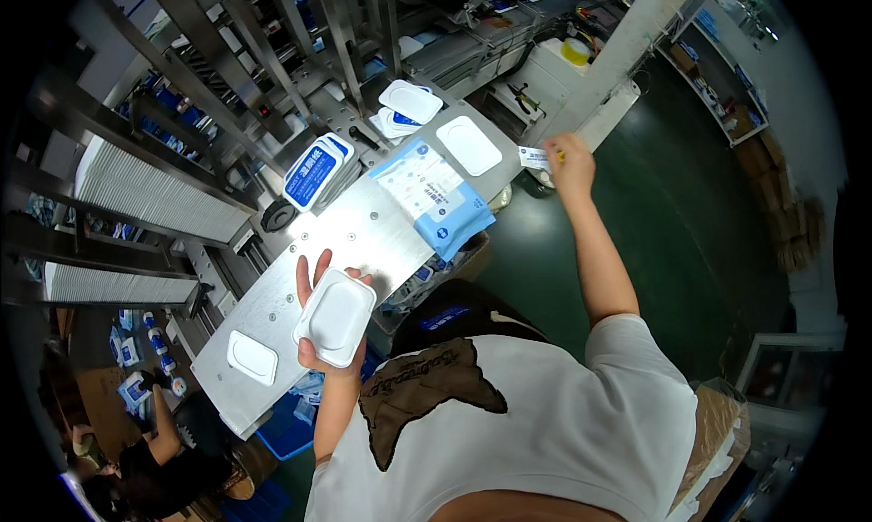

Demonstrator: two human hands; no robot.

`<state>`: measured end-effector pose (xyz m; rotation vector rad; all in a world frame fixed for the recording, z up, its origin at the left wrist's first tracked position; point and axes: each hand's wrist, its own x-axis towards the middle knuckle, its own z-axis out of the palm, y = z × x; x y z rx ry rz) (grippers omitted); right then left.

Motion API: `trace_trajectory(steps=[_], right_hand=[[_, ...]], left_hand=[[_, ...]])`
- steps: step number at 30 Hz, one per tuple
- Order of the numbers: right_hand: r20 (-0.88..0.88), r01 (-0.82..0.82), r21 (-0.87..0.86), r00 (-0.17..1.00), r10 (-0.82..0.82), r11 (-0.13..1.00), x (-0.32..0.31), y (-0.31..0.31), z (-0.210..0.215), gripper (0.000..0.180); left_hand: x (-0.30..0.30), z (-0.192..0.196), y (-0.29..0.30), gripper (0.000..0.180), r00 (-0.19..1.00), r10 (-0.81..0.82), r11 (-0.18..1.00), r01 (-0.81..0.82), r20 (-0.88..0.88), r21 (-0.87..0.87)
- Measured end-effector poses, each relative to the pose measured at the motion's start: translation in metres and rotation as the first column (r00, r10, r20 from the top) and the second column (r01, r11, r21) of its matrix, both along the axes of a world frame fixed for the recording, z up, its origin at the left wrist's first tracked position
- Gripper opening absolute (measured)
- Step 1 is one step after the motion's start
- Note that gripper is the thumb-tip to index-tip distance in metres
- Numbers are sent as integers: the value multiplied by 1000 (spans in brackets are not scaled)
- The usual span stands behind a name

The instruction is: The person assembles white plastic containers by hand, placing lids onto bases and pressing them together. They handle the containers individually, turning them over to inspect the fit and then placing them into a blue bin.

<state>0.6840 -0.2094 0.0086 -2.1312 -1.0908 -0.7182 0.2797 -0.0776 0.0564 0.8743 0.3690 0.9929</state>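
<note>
My left hand (341,367) is closed on a white plastic lid (338,318), a rounded rectangle with a raised rim, held above the metal table (374,240). Out to the right, past the table's end, my right hand (572,163) pinches a small white-and-blue label (533,158). Between the two hands a light-blue soft pack of wipes (438,199) lies flat on the table. Another white lid (469,146) rests beyond the pack, and one more white lid (252,357) sits at the table's near left end.
Blue-and-white printed lids (313,172) are stacked at the table's back edge, near a loose lid pile (411,102). Metal machine bars (204,45) rise behind, with tall stacks of white lids (150,190). A blue crate (289,428) stands below. A co-worker (173,458) sits at lower left.
</note>
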Motion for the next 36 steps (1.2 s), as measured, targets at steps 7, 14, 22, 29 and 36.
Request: trace_trajectory(steps=[7, 14, 22, 29, 36], right_hand=[[-143, -116, -178, 986, 90, 977, -10, -11, 7, 14], [-290, -57, 2, 955, 55, 998, -13, -5, 41, 20], [-511, -143, 431, 775, 372, 891, -41, 21, 49, 20], [-367, -141, 70, 917, 157, 988, -68, 47, 58, 27], [-430, 68, 140, 903, -1, 988, 40, 21, -31, 16]], left_hand=[[3, -4, 0, 113, 999, -42, 999, 42, -15, -35], [13, 0, 2, 113, 995, -100, 989, 102, 22, -105], [5, 1, 8, 111, 984, -136, 966, 157, 114, -205], [10, 5, 9, 105, 960, -230, 946, 259, 157, -197], [1, -5, 8, 104, 972, -187, 945, 217, 138, -244]])
